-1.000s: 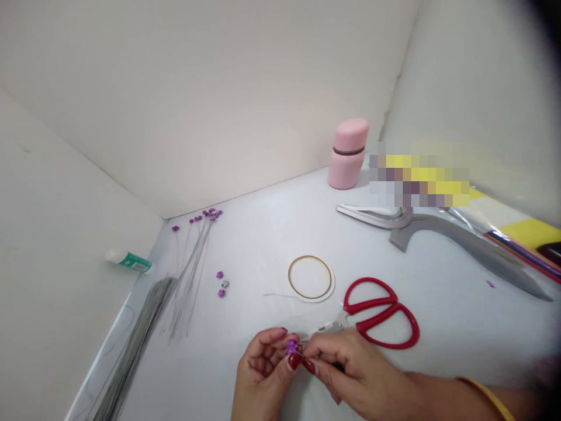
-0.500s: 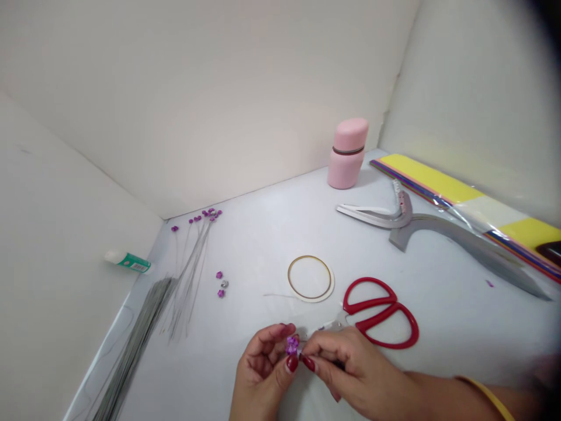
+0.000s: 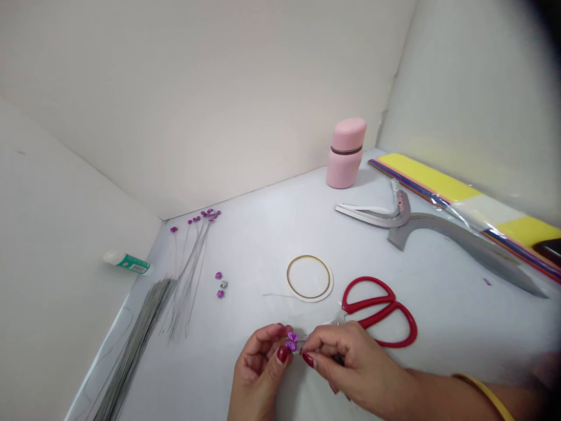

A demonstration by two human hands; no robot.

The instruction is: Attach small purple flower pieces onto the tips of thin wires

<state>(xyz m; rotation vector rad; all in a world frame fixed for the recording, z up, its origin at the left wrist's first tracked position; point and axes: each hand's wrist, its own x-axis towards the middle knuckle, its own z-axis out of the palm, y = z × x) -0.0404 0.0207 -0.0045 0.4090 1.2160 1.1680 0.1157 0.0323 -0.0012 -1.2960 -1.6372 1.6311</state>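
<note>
One small purple folded piece [image 3: 291, 341], held above the near part of the bench [image 3: 254, 234], about midway between its sides. Form compact, two lobes one beyond the other; its slightly longer axis appears to run from near to far, across the line between the hands.

One left hand [image 3: 258, 368], the nearer of the two: fingers clamped on the piece, thumb on its near left side, the other fingertips at its far left side. The piece lies at their tips, to their right.

One right hand [image 3: 355, 365]: thumb and forefinger together at the tips, just right of the piece, seemingly on a thin strand [image 3: 300, 352] that runs sideways from it. The strand's far end is hidden.

One pair of scissors, red-handled [image 3: 379, 316], beyond the right hand, blades partly covered by it.

One pale ring-shaped roll [image 3: 332, 285], flat, beyond both hands.

Three loose pieces, left of the roll: two purple [image 3: 218, 275] and [image 3: 220, 294], one silver [image 3: 224, 285] between.

One group of purple-tipped stems [image 3: 211, 214], heads toward the far left corner; one bundle of grey wires [image 3: 131, 351] along the left edge, beside a green-and-white tube [image 3: 135, 264].

One pink bottle [image 3: 344, 169], upright by the far edge. One grey curved object [image 3: 473, 248] and one packet of coloured sheets [image 3: 491, 210], right side.
</note>
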